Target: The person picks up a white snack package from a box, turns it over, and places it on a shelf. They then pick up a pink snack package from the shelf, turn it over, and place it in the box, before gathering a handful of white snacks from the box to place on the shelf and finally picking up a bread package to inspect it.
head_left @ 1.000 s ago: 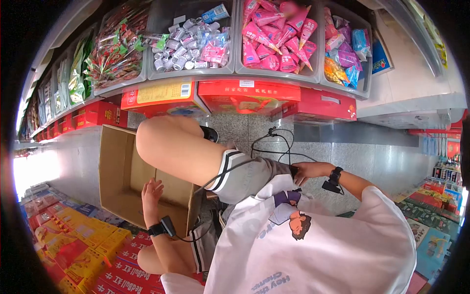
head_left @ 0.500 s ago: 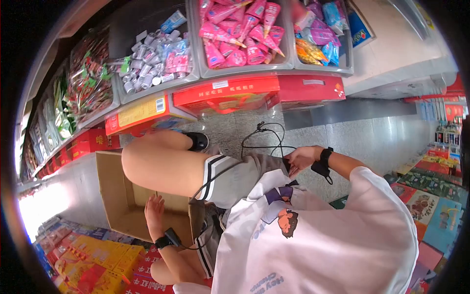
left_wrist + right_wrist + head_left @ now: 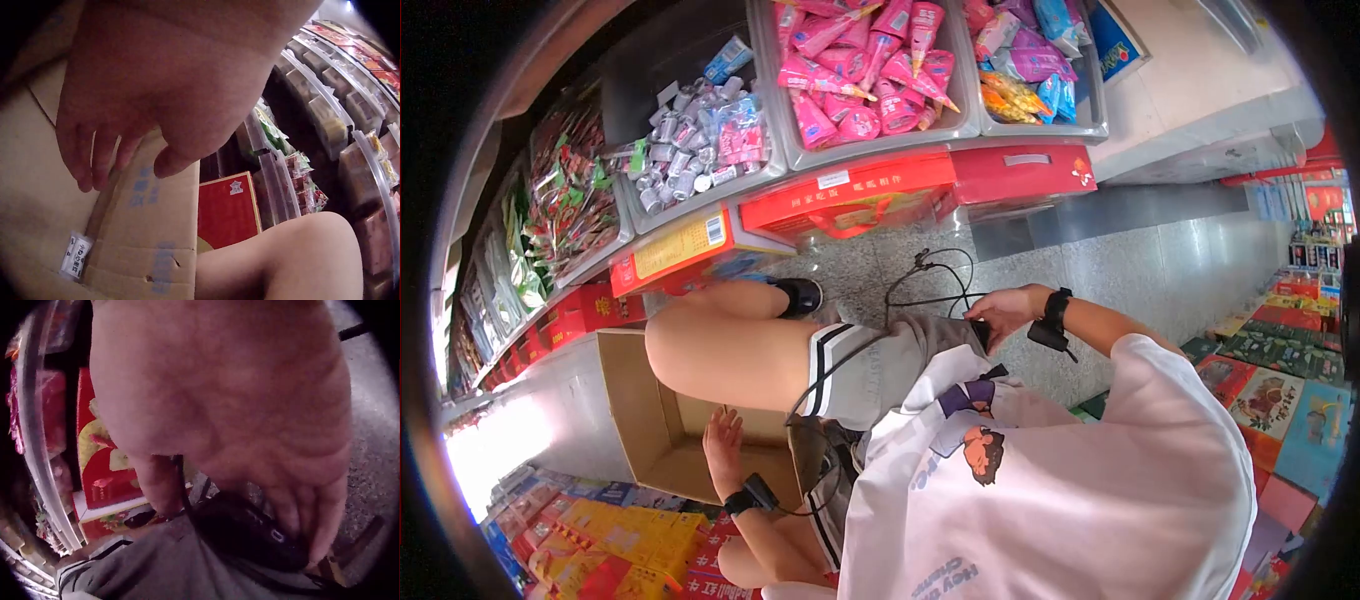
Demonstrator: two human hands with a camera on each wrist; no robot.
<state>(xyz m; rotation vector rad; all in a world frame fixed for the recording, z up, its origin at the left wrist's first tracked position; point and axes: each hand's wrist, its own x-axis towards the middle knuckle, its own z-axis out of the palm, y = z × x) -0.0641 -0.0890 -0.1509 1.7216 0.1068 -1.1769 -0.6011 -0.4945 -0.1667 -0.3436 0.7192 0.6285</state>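
My left hand (image 3: 723, 448) hovers over a cardboard box (image 3: 628, 395), its fingers loosely bent and holding nothing. In the left wrist view the thumb and fingers hang apart above the box's flap (image 3: 140, 231). A small white printed packet (image 3: 76, 256) lies in the box near that flap. At the thigh, my right hand (image 3: 1006, 314) grips a black device (image 3: 244, 528) with a cable, resting on the grey shorts (image 3: 150, 559). The thumb lies on one side of the device and the fingers curl on the other; the palm hides part of it.
Bins of pink cone packets (image 3: 870, 75), small silver cans (image 3: 685, 150) and colourful bags (image 3: 1030, 70) line the shelf ahead. Red gift boxes (image 3: 850, 195) stand below it. A black cable (image 3: 930, 280) loops on the floor. Stacked cartons (image 3: 615, 540) stand behind the box.
The head view has turned, so shelf and bins slide left and up. The left hand appears slightly lower over the box. The right hand stays on the black device at the thigh.
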